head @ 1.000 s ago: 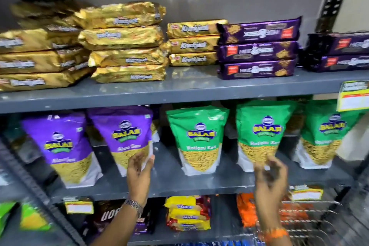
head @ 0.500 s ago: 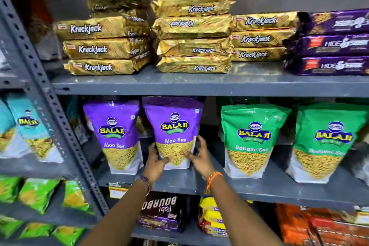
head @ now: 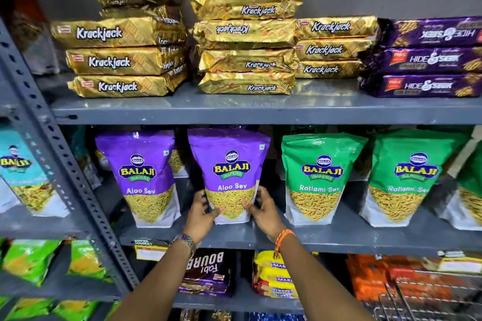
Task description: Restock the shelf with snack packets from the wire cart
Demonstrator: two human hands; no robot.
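Observation:
A purple Aloo Sev packet (head: 229,164) stands upright on the middle shelf (head: 339,236). My left hand (head: 202,216) grips its lower left corner and my right hand (head: 263,212) grips its lower right corner. A second purple Aloo Sev packet (head: 142,174) stands just to its left. Two green Ratlami Sev packets (head: 318,177) (head: 412,177) stand to the right. A corner of the wire cart (head: 427,297) shows at the bottom right.
The top shelf (head: 234,109) carries stacks of gold Krackjack packs (head: 245,41) and purple Hide & Seek packs (head: 427,60). A grey perforated upright (head: 60,154) divides off the left bay with teal and green packets. Biscuit packs fill the shelf below.
The view swung left and closer. My right hand came over from the green packet to the purple Aloo Sev packet, and both hands now clasp its lower corners.

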